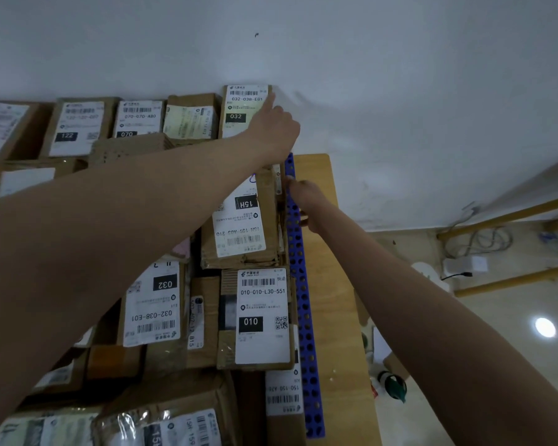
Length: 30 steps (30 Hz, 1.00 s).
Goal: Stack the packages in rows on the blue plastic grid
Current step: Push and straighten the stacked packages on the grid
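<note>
Left hand (273, 128) resting on upright package 032 (244, 111) at wall, grip relaxed, right hand (305, 201) at 15H package (242, 220) edge over blue grid (300, 278), grip state unclear

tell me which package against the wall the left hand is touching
The package labelled 032-038-E01, at the right end of the wall row. The left hand rests on its right edge; the 122 and 070 packages stand untouched further left.
</note>
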Tool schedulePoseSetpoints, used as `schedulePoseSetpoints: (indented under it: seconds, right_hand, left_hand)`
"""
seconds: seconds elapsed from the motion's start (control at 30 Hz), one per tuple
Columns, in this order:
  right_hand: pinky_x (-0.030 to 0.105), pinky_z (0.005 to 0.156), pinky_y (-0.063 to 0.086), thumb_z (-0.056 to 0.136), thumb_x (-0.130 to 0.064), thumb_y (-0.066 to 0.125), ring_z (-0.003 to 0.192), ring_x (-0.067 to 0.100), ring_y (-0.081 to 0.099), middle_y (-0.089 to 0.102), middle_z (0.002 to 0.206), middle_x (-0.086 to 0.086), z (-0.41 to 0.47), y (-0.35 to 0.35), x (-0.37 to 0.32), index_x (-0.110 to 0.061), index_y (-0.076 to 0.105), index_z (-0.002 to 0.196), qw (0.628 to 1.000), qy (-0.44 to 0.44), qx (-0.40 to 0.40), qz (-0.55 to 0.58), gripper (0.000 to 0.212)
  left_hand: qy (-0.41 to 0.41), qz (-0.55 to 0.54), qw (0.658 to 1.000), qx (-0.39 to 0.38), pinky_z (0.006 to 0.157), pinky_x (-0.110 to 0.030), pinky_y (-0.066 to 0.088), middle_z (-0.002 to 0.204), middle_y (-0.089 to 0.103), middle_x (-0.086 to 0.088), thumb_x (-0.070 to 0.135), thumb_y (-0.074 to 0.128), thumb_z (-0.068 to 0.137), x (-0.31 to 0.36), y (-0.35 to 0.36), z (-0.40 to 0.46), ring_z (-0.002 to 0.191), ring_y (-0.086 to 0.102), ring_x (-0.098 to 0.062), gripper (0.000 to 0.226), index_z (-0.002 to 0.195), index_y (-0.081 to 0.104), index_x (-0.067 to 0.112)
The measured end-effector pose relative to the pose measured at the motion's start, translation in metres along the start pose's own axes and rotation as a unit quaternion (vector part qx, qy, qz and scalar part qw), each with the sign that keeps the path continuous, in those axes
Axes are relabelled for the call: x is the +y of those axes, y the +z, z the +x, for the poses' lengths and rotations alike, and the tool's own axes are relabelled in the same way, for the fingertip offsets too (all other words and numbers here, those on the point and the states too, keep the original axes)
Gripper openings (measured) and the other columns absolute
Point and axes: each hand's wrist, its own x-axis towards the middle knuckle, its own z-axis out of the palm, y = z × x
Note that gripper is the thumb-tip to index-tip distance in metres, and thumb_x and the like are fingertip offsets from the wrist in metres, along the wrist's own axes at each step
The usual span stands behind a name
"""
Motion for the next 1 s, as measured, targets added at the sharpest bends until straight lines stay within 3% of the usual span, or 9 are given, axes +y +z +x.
schedulePoseSetpoints:
  seconds: [0.07,0.17,0.27,0.4,0.53,0.67,0.8,1.0]
  right_hand:
    - [0.038,0.084,0.049,0.101,-0.038,0.043,0.100,0.023,0.060,0.064,0.120,0.008,-0.001,-0.001,-0.010,-0.010,0.054,0.124,0.996,-0.077,0.050,-0.010,0.037]
    - [0.036,0.091,0.052,0.099,-0.028,0.049,0.106,0.019,0.062,0.064,0.122,0.003,-0.008,-0.003,-0.032,-0.014,0.055,0.132,0.983,-0.162,0.083,0.017,0.037]
    - [0.034,0.096,0.048,0.099,-0.027,0.049,0.114,0.018,0.057,0.061,0.129,0.003,-0.011,0.001,-0.051,-0.014,0.054,0.136,0.978,-0.195,0.068,0.006,0.040]
    - [0.037,0.099,0.047,0.101,-0.027,0.045,0.113,0.022,0.057,0.060,0.132,0.007,-0.011,0.012,-0.061,-0.013,0.051,0.141,0.979,-0.199,0.022,-0.037,0.042]
    - [0.036,0.097,0.047,0.101,-0.026,0.043,0.112,0.021,0.057,0.059,0.133,0.008,-0.015,0.015,-0.060,-0.013,0.050,0.141,0.977,-0.204,0.023,-0.061,0.043]
    - [0.029,0.084,0.048,0.101,-0.026,0.047,0.101,0.015,0.058,0.057,0.133,0.007,-0.030,0.009,-0.062,-0.012,0.048,0.141,0.974,-0.207,0.034,-0.086,0.043]
    - [0.040,0.102,0.047,0.097,-0.025,0.053,0.120,0.025,0.055,0.056,0.135,0.009,-0.056,-0.002,-0.064,-0.010,0.052,0.135,0.961,-0.211,0.044,-0.175,0.041]
    - [0.041,0.100,0.047,0.094,-0.025,0.059,0.116,0.026,0.055,0.056,0.130,0.011,-0.119,-0.012,-0.067,-0.008,0.055,0.127,0.930,-0.237,0.049,-0.276,0.037]
  left_hand:
    - [-0.017,-0.015,0.999,0.030,0.117,-0.050,0.009,0.131,0.051,-0.017,0.016,0.053,0.093,-0.018,-0.007,0.000,0.127,0.044,-0.036,0.033,0.124,0.057,0.009]
    - [-0.051,-0.084,0.992,0.079,0.110,-0.046,0.030,0.133,0.046,-0.018,0.011,0.052,0.091,-0.047,-0.018,-0.002,0.121,0.045,-0.036,0.037,0.128,0.057,0.009]
    - [-0.091,-0.169,0.980,0.055,0.096,-0.045,0.041,0.133,0.042,-0.016,0.012,0.050,0.094,-0.066,-0.016,-0.006,0.119,0.045,-0.036,0.037,0.131,0.053,0.009]
    - [-0.121,-0.195,0.973,0.003,0.092,-0.042,0.042,0.135,0.044,-0.017,0.028,0.052,0.097,-0.071,-0.001,-0.009,0.119,0.049,-0.037,0.041,0.133,0.050,0.009]
    - [-0.114,-0.182,0.977,0.003,0.094,-0.042,0.042,0.136,0.044,-0.019,0.028,0.049,0.096,-0.068,0.007,-0.013,0.121,0.048,-0.037,0.046,0.138,0.045,0.007]
    - [-0.115,-0.180,0.977,-0.005,0.092,-0.042,0.042,0.132,0.047,-0.020,0.029,0.052,0.093,-0.062,-0.003,-0.028,0.119,0.049,-0.037,0.047,0.134,0.047,0.005]
    - [-0.123,-0.201,0.972,-0.002,0.084,-0.040,0.044,0.132,0.046,-0.017,0.031,0.057,0.090,-0.057,-0.027,-0.058,0.114,0.053,-0.035,0.048,0.131,0.050,0.006]
    - [-0.129,-0.235,0.963,0.034,0.082,-0.039,0.047,0.121,0.057,-0.014,0.022,0.059,0.083,-0.049,-0.078,-0.128,0.106,0.058,-0.034,0.036,0.115,0.061,0.005]
